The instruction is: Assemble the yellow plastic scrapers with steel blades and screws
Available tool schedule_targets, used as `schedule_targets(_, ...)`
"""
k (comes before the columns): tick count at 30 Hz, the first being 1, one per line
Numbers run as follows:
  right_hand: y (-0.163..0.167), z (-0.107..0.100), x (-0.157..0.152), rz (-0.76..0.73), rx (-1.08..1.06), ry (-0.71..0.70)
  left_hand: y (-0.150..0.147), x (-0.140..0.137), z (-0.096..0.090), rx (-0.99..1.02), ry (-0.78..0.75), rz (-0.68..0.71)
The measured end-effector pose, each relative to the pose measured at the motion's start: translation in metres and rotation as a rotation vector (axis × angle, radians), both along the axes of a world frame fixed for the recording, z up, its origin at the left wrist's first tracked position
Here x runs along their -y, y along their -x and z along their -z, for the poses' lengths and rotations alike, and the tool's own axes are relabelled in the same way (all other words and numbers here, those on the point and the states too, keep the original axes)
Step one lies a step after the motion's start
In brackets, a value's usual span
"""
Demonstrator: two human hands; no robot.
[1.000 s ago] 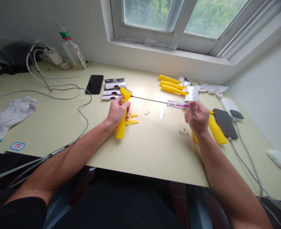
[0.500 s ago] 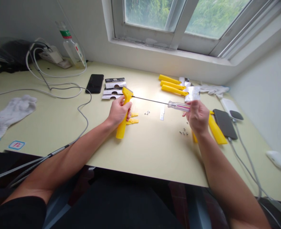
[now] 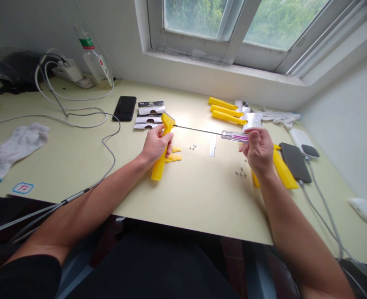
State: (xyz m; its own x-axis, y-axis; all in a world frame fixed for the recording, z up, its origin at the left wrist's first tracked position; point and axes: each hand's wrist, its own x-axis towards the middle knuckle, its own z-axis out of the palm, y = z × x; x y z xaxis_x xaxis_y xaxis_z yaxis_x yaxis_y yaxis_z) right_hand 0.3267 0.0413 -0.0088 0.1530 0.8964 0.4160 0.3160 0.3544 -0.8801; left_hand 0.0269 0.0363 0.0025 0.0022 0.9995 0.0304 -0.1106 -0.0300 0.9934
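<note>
My left hand (image 3: 157, 144) is closed around a yellow scraper (image 3: 159, 168), whose head points up and away from me. In my right hand (image 3: 259, 150) is a screwdriver (image 3: 233, 136) with a clear, pink-streaked handle. Its long thin shaft runs leftward, and the tip meets the side of the scraper's head. Beneath the left hand lie small yellow pieces (image 3: 173, 158). Between the hands, several tiny nuts (image 3: 193, 147) and thin metal blades (image 3: 212, 150) rest on the table. Loose screws (image 3: 241, 172) lie left of my right wrist.
Several yellow handles (image 3: 228, 118) lie near the window wall, beside small plastic bags (image 3: 253, 119). More yellow parts (image 3: 283, 170) sit under the right forearm by a grey phone (image 3: 295, 162). A black phone (image 3: 124, 109), packaging cards (image 3: 151, 108) and a cable (image 3: 116, 153) are on the left.
The view has shifted very slightly. Both hands keep their grip, and the screwdriver tip stays at the scraper's head; nothing else has visibly moved.
</note>
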Motion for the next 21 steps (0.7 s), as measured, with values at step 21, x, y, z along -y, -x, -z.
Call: schedule_targets(21,-0.001,0.005,-0.005,-0.018,-0.053,0.087,0.0,0.001,0.002,0.01,-0.015,0.032)
